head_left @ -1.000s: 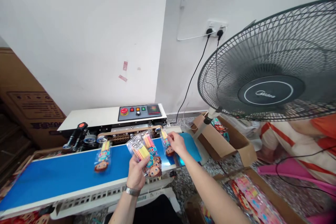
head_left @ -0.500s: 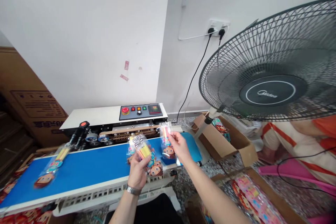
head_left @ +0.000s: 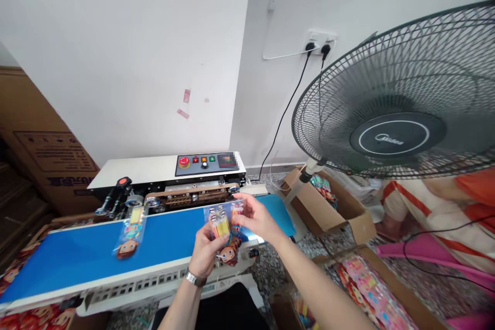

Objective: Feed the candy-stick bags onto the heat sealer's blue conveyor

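My left hand is closed around a few clear plastic packets holding yellow and pink sticks, with a cartoon-head card at the lower end. Close beside it, my right hand pinches the upper part of a packet; its fingers partly hide it, and I cannot tell whether it is separate from the left hand's bunch. Both hands are over the right part of a blue conveyor belt. Another packet lies on the belt further left, its top end by the rollers of the sealing machine.
A control panel with a red stop button tops the machine. A large fan stands at the right. Open cartons with packets sit on the floor, near a seated person's leg. More red-printed packets lie below the belt's left end.
My right hand has moved left with a packet, up against the left hand's bunch. The packet at the belt's far left is gone from there; one now lies nearer the middle, by the rollers.
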Motion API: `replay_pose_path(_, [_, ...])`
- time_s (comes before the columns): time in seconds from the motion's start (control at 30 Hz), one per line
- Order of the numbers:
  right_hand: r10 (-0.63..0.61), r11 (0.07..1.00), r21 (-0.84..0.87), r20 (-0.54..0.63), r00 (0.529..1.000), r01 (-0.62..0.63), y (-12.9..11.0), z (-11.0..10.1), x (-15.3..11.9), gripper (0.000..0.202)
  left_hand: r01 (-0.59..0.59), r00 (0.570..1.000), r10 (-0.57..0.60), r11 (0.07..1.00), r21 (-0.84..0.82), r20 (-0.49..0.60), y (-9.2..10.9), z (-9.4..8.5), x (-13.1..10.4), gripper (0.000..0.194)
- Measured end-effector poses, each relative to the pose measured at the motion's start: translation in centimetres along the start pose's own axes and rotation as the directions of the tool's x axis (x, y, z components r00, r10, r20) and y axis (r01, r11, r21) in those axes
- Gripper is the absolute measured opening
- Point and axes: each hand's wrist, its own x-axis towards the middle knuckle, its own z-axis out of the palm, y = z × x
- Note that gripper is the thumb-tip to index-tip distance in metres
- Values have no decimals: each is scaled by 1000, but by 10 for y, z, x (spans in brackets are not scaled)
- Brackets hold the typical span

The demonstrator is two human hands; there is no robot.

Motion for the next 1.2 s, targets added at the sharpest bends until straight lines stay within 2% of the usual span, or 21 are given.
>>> replay_pose_path(0.07, [-24, 993, -116, 14, 1000, 26, -3, -1, 2, 32, 1, 1000, -1, 1000, -4, 6, 0, 1, -1, 34])
replay_pose_path(0.17, [-133, 949, -291, -20, 991, 122, -3, 0, 1, 19, -7, 1000, 7, 1000, -21, -5, -1, 3, -2, 33])
replay_pose_path(0.3, [-218, 891, -408, 0, 976, 199, -5, 2, -3, 19, -5, 1000, 6, 999, -32, 7, -3, 4, -3, 31])
replay_pose_path(0.53, [-147, 945, -296, -5, 989, 139, -4, 1, -1, 19, -12, 1000, 12, 999, -38, 3, -3, 4, -3, 31])
replay_pose_path(0.63, [-61, 998, -24, -102, 993, 59, 8, 7, -4, 30, -7, 1000, 5, 997, -83, -24, -5, 3, -1, 31])
replay_pose_path(0.7, [7, 989, 146, -139, 990, 14, 18, 15, -8, 38, 5, 999, -9, 994, -112, -37, -6, 3, 0, 31])
replay_pose_path(0.8, [53, 980, 200, -176, 983, -17, 31, 26, -13, 28, 26, 997, -35, 990, -137, -62, -8, 2, 3, 32])
replay_pose_path(0.87, [60, 982, 191, -258, 964, -10, 38, 24, -11, 27, 41, 994, -55, 988, -151, -92, -8, 1, 4, 34])
replay_pose_path(0.93, [76, 990, 138, -341, 937, -30, 47, 14, -5, 31, 57, 989, -80, 983, -176, -122, -8, -1, 6, 37])
replay_pose_path(1.03, [137, 980, -73, -433, 891, -187, 63, -10, 6, 34, 84, 984, -117, 971, -225, -138, -6, -2, 6, 43])
replay_pose_path(1.13, [183, 894, -276, -495, 849, -354, 77, -25, 17, 31, 107, 980, -144, 964, -243, -138, -3, -2, 6, 44])
replay_pose_path(1.2, [209, 837, -358, -488, 847, -414, 81, -26, 24, 30, 111, 978, -147, 968, -226, -150, -3, 0, 6, 45])
